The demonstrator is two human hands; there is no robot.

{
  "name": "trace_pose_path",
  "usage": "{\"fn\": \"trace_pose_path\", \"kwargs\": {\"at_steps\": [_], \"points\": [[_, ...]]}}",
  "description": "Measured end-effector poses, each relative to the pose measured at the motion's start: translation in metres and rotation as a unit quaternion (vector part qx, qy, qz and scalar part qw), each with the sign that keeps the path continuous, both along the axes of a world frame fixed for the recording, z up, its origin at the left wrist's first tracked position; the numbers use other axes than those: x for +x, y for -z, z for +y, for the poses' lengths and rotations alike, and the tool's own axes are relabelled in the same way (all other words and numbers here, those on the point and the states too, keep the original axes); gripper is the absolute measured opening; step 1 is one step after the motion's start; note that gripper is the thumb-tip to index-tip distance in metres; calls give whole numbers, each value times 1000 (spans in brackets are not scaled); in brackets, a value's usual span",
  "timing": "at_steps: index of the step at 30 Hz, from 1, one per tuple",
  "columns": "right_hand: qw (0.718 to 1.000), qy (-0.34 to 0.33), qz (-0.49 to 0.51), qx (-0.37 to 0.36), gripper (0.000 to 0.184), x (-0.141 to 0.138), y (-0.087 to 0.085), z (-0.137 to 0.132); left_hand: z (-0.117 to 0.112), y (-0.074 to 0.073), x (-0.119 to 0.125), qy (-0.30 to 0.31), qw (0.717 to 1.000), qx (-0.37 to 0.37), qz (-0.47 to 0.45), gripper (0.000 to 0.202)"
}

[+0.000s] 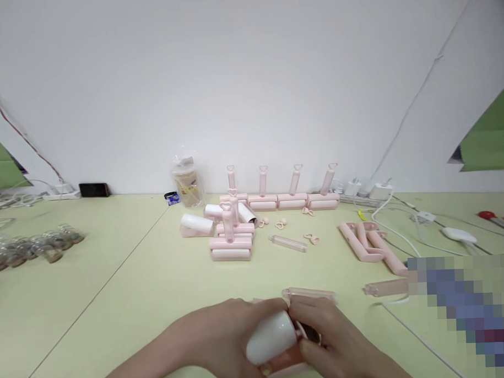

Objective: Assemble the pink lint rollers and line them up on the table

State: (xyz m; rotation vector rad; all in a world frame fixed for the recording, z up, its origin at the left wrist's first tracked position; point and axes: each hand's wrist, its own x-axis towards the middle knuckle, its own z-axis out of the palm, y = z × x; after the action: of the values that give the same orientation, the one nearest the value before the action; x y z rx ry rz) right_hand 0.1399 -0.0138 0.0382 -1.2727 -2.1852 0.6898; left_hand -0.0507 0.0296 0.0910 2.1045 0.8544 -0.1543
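Note:
My left hand (228, 336) is closed around a white lint roll (270, 337), which lies at a slant near the front of the table. At the roll's right end my right hand (335, 335) is closed on a pink lint roller holder, mostly hidden by the fingers. Part of a pink piece (283, 361) shows below the roll. Just beyond my fingers lies a clear pink handle (309, 293). Another clear handle (289, 243) rests farther back, near loose pink heart-shaped loops (281, 224).
Assembled pink lint rollers (291, 201) stand along the wall, with more (231, 248) in front. Loose white rolls (197, 223) lie left of them. Pink holders (367, 243), cables (396, 225) and a blurred-out person (467, 314) are right. Small glass jars (34, 246) sit left.

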Motion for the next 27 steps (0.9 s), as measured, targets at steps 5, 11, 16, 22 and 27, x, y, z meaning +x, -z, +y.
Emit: {"fn": "trace_pose_path", "kwargs": {"at_steps": [5, 11, 16, 22, 27], "points": [[992, 51, 2, -115, 21, 14, -12, 4, 4, 2, -1, -12, 998, 63, -1, 87], [978, 43, 127, -162, 46, 34, -12, 12, 4, 12, 10, -60, 985, 68, -150, 58], [956, -3, 248, -157, 43, 33, -2, 18, 4, 26, 21, -136, 956, 17, -260, 55], [934, 18, 310, -177, 47, 18, 10, 22, 0, 53, 40, -288, 862, -103, -404, 48], [905, 75, 384, -169, 42, 11, 11, 23, 6, 62, 35, -196, 875, -76, -436, 70]]}}
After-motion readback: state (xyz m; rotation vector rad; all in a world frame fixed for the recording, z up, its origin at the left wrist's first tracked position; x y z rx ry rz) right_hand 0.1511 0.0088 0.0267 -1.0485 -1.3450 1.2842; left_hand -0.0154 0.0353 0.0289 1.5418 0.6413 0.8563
